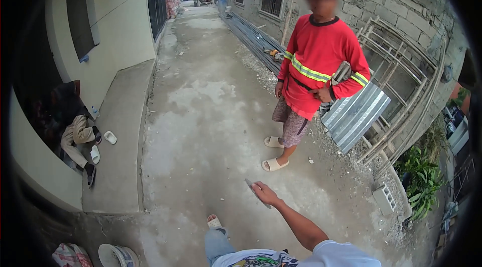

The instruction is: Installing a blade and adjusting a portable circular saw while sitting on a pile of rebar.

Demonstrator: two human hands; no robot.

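My right hand [264,193] is stretched out in front of me over the concrete, its fingers wrapped round a trowel [249,184] with a thin grey blade. The blade lies edge-on to me, and the grip hides the handle. My left hand is out of view. Beyond my right hand stands a person in a red long-sleeved shirt [314,66] with reflective bands. A greyish slab-like thing [342,72] is tucked under that person's arm; its kind cannot be made out.
Another person's legs [78,136] show in the doorway at left, beside white slippers [110,137] on a raised step [120,166]. A bucket [118,257] and a sack [71,256] sit at lower left. On the right are a hollow block [384,199], corrugated sheet [356,116] and bamboo frame [396,66].
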